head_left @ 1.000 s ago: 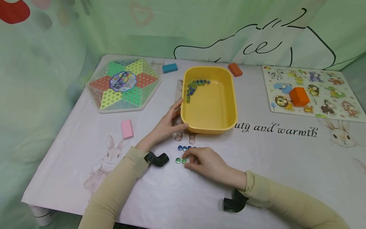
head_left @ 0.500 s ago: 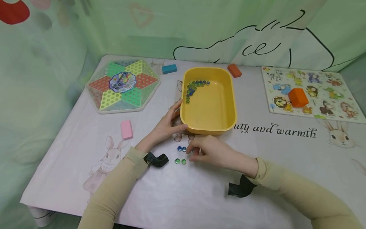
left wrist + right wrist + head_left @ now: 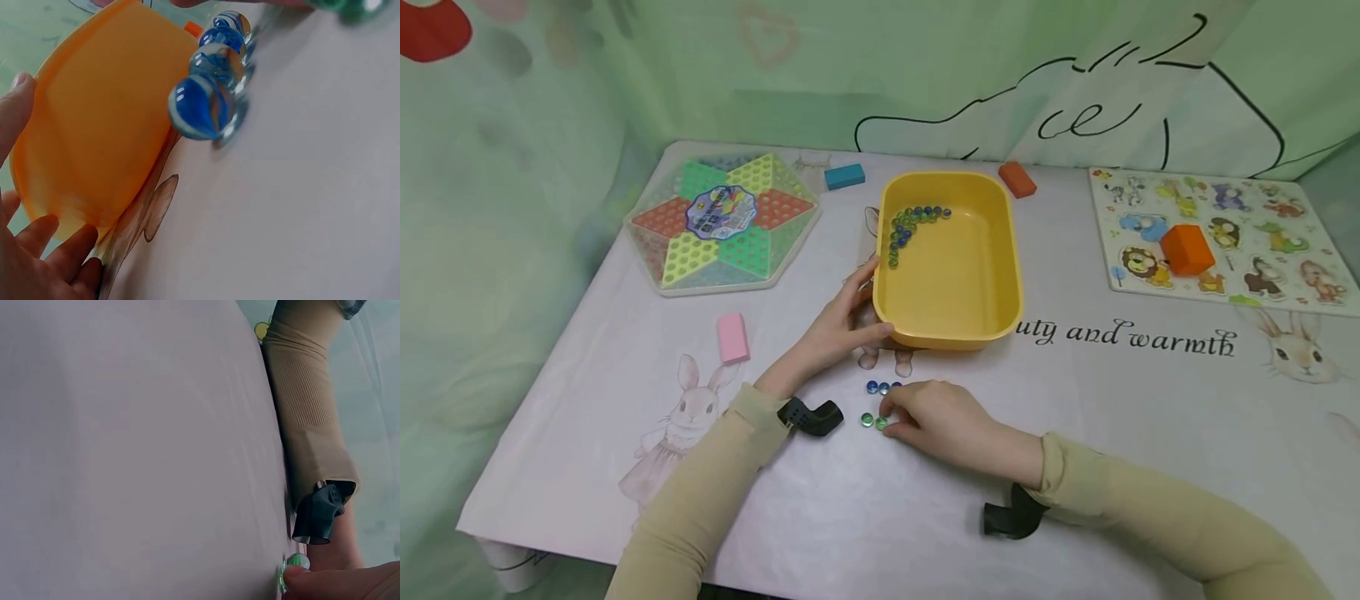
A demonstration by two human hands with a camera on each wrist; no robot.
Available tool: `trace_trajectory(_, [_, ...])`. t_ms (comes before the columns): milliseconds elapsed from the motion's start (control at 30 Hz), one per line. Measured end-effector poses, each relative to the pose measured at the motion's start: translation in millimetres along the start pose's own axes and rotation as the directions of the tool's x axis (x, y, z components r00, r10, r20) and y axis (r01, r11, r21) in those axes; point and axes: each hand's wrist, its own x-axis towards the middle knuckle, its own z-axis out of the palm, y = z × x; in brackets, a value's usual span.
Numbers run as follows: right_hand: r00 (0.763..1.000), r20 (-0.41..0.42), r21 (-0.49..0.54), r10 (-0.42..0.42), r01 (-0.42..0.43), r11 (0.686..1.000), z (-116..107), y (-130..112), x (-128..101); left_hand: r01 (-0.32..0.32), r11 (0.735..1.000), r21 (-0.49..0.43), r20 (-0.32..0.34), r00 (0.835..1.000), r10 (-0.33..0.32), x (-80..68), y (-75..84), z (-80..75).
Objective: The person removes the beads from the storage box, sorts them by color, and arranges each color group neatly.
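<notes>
My left hand point(image 3: 835, 333) holds the near left corner of a yellow plastic tub point(image 3: 955, 329), its thumb at the front rim and its fingers along the left wall. Several blue and green marbles point(image 3: 904, 237) lie inside, against the left and far walls. In front of the tub, blue marbles point(image 3: 201, 107) stand in a row, partly hidden by my right hand point(image 3: 947, 425) in the head view. That hand pinches a green marble point(image 3: 881, 423) on the table between thumb and forefinger. Another green marble point(image 3: 867, 420) sits just left of it.
At the back left lies a Chinese checkers board point(image 3: 722, 221). Around the table are a pink block point(image 3: 733, 338), a blue block point(image 3: 845, 177) and a red-orange block point(image 3: 1017, 179). An animal puzzle board point(image 3: 1247, 283) carries an orange block point(image 3: 1187, 250) on the right.
My right hand moved up from the green marbles to the blue row, then came back down to the right-hand green marble. My left hand has stayed on the tub.
</notes>
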Motion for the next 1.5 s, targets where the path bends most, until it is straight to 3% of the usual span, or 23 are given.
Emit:
trace_trajectory(133, [1.0, -0.01, -0.005, 0.001, -0.001, 1.0, 1, -2, 1, -0.011, 1.0, -0.003, 0.0, 1.0, 0.011, 0.3, -0.1, -0.1])
trace_trajectory(267, [1.0, -0.019, -0.013, -0.002, 0.002, 1.0, 2, -2, 2, -0.035, 0.999, 0.009, -0.008, 0.999, 0.035, 5.7, -16.9, 0.2])
trace_trajectory(367, [1.0, -0.02, -0.015, -0.001, 0.001, 1.0, 2, -1, 1, -0.04, 0.999, 0.009, -0.011, 0.999, 0.04, 6.9, -20.3, 0.4])
trace_trajectory(533, [1.0, -0.013, -0.019, 0.005, -0.005, 1.0, 2, 0, 1, -0.022, 1.0, -0.001, 0.0, 1.0, 0.022, 1.3, -1.3, -0.1])
trace_trajectory(767, [1.0, 0.01, -0.021, -0.017, 0.017, 1.0, -5, 0, 0, -0.024, 1.0, 0.014, -0.013, 1.0, 0.024, 8.2, -24.7, 0.8])
trace_trajectory(933, [0.987, 0.09, 0.055, -0.132, 0.128, 0.99, -38, -1, 5, -0.041, 0.999, 0.026, -0.015, 0.999, 0.041, 9.0, -31.5, 0.6])
trace_trajectory(1067, [0.939, 0.212, 0.185, -0.269, 0.232, 0.955, -81, 5, 18, -0.036, 0.999, 0.03, -0.015, 0.999, 0.036, 8.9, -28.6, 0.3])
trace_trajectory(1167, [0.909, 0.269, 0.258, -0.318, 0.251, 0.933, -111, 17, 34, -0.025, 0.999, 0.024, -0.011, 1.0, 0.026, 6.9, -18.8, -0.5])
trace_trajectory(1333, [0.927, 0.272, 0.314, -0.26, 0.17, 0.934, -143, 46, 67, 0.005, 1.0, 0.028, -0.007, 1.0, -0.005, 1.8, -2.6, -1.6])
trace_trajectory(1500, [0.95, 0.258, 0.338, -0.176, 0.082, 0.938, -149, 73, 97, 0.025, 0.999, 0.038, -0.01, 1.0, -0.025, 3.3, -14.9, -0.5])
